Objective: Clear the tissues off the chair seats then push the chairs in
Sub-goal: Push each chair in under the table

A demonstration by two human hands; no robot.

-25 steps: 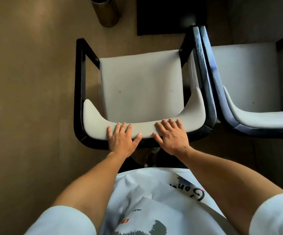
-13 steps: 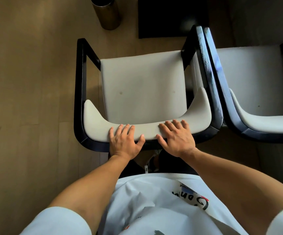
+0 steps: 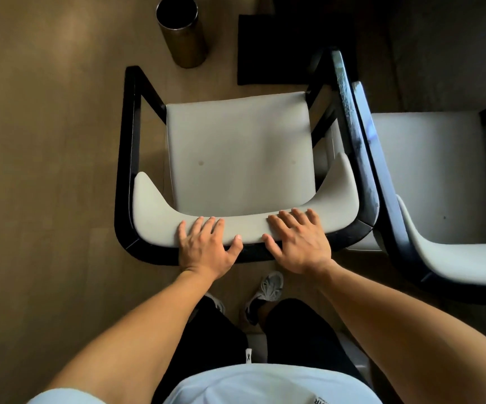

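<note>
A black-framed chair (image 3: 240,153) with a pale grey seat and curved grey backrest stands directly below me. My left hand (image 3: 205,247) lies flat on the top of the backrest, left of its middle, fingers straight. My right hand (image 3: 298,242) lies flat on the same backrest to the right, fingers spread. A second chair (image 3: 431,170) of the same kind stands close against the first one's right side. No tissue shows on either seat.
A dark metal cylinder bin (image 3: 182,30) stands on the wooden floor beyond the chair's front left. A black square base (image 3: 291,48) sits beyond the chair's front. My grey shoes (image 3: 268,290) are just behind the chair back.
The chair has slid forward, away from my body, with both hands still flat on the backrest. My arms have stretched out and my feet have come into view.
</note>
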